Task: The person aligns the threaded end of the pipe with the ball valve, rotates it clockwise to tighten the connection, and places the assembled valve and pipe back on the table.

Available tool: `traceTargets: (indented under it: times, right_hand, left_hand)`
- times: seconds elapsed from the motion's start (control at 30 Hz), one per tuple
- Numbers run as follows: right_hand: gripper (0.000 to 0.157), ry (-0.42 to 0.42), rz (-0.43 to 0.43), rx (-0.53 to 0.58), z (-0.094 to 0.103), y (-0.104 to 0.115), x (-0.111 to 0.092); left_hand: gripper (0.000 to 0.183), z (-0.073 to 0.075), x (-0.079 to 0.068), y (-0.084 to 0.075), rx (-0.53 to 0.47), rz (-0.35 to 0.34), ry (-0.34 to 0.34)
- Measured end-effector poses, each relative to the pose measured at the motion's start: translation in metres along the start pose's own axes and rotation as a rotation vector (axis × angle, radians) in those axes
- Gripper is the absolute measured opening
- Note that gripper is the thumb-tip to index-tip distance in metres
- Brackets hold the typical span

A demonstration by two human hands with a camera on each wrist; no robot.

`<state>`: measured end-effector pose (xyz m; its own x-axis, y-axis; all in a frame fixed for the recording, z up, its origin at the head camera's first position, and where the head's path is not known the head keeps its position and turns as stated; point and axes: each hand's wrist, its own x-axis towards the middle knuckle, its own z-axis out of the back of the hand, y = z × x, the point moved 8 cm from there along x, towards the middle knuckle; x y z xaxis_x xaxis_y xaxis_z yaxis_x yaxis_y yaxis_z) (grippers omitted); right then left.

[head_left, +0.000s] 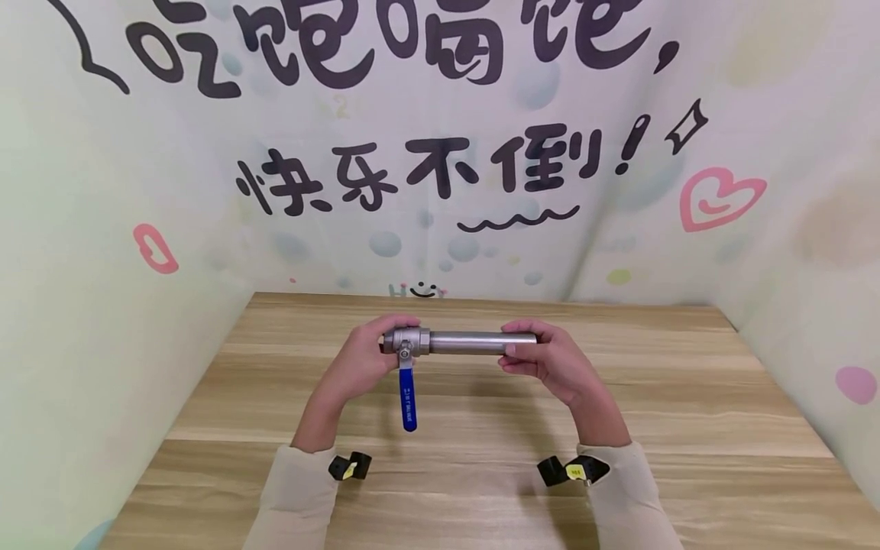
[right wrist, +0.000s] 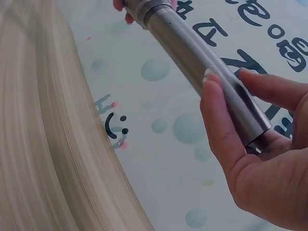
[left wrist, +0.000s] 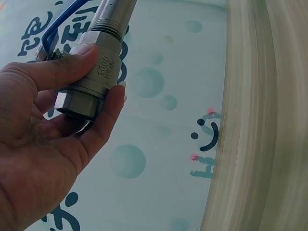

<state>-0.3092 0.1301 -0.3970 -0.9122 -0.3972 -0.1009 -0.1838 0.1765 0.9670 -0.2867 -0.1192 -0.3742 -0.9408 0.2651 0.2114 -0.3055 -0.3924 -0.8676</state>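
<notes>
My left hand [head_left: 359, 362] grips the steel body of a ball valve [head_left: 411, 339], thumb on one side and fingers round the other. The valve's blue lever handle [head_left: 409, 401] points toward me in the head view. A smooth metal pipe [head_left: 467, 342] runs from the valve's right end, with threads [left wrist: 107, 26] showing at the joint in the left wrist view. My right hand [head_left: 553, 359] holds the pipe's far end between thumb and fingers. Valve and pipe are held level, above the table. In the right wrist view the pipe's open end [right wrist: 260, 137] lies inside the curled hand.
A wood-grain table [head_left: 440, 473] spreads beneath both hands. Behind it and at the sides stand pale cloth walls [head_left: 412, 252] with dark lettering and painted dots. Each sleeve carries a small black wrist camera [head_left: 352, 466].
</notes>
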Motion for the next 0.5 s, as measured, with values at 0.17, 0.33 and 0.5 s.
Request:
traceTargets:
  times: [0.17, 0.33, 0.5]
  right_hand:
    - [0.032, 0.033, -0.006, 0.015, -0.0018, -0.0004, -0.0018]
    - [0.031, 0.026, -0.015, 0.017, -0.002, 0.0007, -0.0026]
    - [0.037, 0.023, -0.02, 0.015, -0.0013, 0.0014, -0.0019]
  left_hand:
    - [0.053, -0.0009, -0.001, 0.0026, 0.002, 0.004, 0.005]
    - [0.052, 0.0, -0.0016, 0.002, 0.026, 0.004, -0.001]
    - [0.052, 0.0009, -0.0005, -0.0005, 0.022, -0.004, -0.004]
